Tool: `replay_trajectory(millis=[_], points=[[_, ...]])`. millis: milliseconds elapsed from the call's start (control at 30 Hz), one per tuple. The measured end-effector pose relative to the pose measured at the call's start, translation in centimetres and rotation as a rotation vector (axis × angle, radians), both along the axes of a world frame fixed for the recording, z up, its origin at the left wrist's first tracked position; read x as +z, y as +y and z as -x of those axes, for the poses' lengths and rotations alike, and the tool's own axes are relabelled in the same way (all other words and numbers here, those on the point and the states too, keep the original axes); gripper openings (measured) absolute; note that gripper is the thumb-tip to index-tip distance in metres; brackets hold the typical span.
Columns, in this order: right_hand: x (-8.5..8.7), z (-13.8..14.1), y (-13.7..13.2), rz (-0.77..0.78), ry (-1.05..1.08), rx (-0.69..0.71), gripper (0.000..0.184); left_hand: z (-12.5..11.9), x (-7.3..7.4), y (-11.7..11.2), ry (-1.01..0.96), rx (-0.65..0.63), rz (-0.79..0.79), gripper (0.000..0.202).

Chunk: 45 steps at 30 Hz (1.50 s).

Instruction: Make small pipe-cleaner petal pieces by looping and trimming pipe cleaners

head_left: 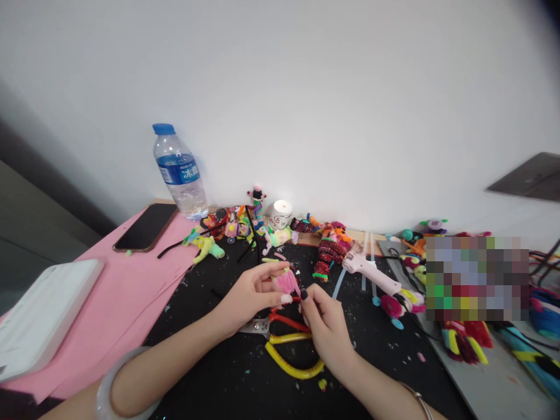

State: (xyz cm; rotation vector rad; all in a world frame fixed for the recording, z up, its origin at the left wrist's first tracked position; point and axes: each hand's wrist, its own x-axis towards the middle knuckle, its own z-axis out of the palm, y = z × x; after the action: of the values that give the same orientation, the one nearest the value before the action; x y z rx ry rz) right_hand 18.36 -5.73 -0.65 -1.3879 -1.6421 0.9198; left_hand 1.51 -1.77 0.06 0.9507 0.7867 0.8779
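Between the fingers of my left hand is a small pink fuzzy piece, which looks like pipe-cleaner work. My right hand has thumb and finger pinched together at the right edge of that pink piece, with a thin strand there. Just below both hands lie scissors with red and yellow handles, resting on a black mat. Past my fingertips, a dark red glittery fuzzy figure and a pale yellow-green one lie on the mat.
A pale pink glue gun is to the right, with translucent glue sticks nearby. Pink paper, a phone, a white box and a water bottle are at left. Against the wall stands a white cup; several fuzzy figures crowd the right.
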Motion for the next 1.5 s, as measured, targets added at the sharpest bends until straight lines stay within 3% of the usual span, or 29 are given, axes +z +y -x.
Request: replay_trajectory(millis=[167,400,667,800,1100,1500], points=[[-0.1,0.0,0.0,-0.012,-0.006,0.037,0.029,-0.3,-0.1,-0.4,0.067,-0.080,0.016,0.021],[-0.2,0.3,-0.1,-0.108,-0.111,0.135,0.026,-0.8,-0.2,-0.6,0.135,-0.045,0.044,0.027],[0.1,0.4,-0.3,-0.114,-0.098,0.228,0.021,-1.0,-0.2,-0.8,0.159,0.006,-0.004,0.026],[0.1,0.2,-0.2,-0.086,-0.071,0.155,0.024,-0.8,0.0,-0.6,0.198,-0.035,-0.083,0.028],[-0.4,-0.2,-0.3,0.009,0.061,0.151,0.030,-0.2,0.0,-0.3,0.180,-0.263,-0.054,0.030],[0.2,-0.4,-0.6,-0.025,0.073,0.299,0.032,0.3,0.7,-0.3,0.076,-0.583,0.028,0.025]])
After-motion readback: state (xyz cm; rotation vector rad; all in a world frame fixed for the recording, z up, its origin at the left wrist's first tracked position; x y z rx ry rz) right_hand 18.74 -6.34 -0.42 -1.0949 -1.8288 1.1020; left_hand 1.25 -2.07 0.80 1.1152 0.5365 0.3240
